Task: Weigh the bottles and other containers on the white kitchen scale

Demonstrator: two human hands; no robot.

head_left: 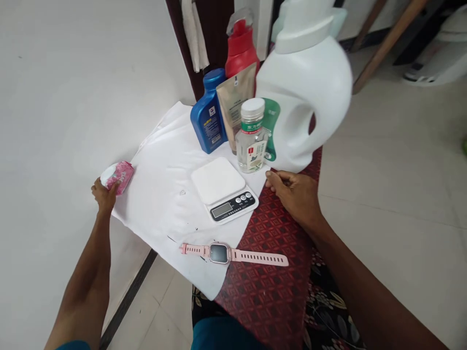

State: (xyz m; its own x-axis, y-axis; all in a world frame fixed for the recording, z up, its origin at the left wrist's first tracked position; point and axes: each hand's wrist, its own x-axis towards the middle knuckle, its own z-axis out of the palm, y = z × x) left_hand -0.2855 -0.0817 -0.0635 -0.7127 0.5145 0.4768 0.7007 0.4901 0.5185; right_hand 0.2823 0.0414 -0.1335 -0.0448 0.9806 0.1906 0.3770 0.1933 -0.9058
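Note:
My left hand (103, 194) is at the far left edge of the white sheet (164, 199), fingers closed round a small pink and white packet (117, 176). My right hand (294, 192) rests on the red patterned cloth (270, 291), fingers curled with nothing seen in them, just in front of the big white detergent jug (306, 92). A white kitchen scale (223, 190) sits on the sheet between my hands. Behind it stands a small clear bottle (251, 138) with a white cap. A pink smartwatch (233, 254) lies flat nearer to me.
Behind the scale stand a blue bottle (208, 116), a brown pouch (235, 104) and a red bottle (241, 46). A white wall (73, 97) is to the left, tiled floor (394, 184) to the right. The table edge drops off at the front left.

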